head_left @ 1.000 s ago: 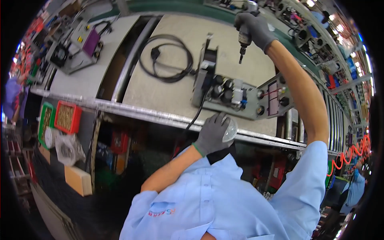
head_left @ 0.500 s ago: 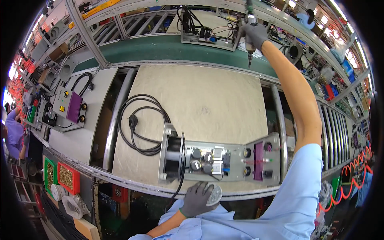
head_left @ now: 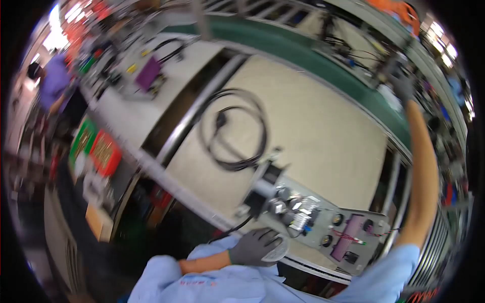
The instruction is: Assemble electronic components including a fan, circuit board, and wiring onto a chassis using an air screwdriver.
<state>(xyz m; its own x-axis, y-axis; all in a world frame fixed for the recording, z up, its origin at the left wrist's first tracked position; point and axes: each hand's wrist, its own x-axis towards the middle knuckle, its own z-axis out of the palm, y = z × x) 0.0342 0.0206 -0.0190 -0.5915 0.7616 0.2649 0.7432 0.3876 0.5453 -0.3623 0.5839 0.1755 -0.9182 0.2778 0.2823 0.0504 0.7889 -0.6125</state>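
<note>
The left hand (head_left: 255, 246) clasps a pale round dish (head_left: 279, 251), apparently for easy reach beside the open metal chassis (head_left: 323, 222) just ahead-right of that hand; the right hand (head_left: 400, 83) is too blurred to tell its grip.

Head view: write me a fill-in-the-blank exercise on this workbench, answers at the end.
1. The left hand, holding a round pale item, wears a grey ____.
2. The coiled cable on the pale board is ____ in colour.
3. The block near the right end of the open metal chassis is coloured ____.
4. Right beside the red bin sits a bin coloured ____.

Answers: glove; black; purple; green.
</note>
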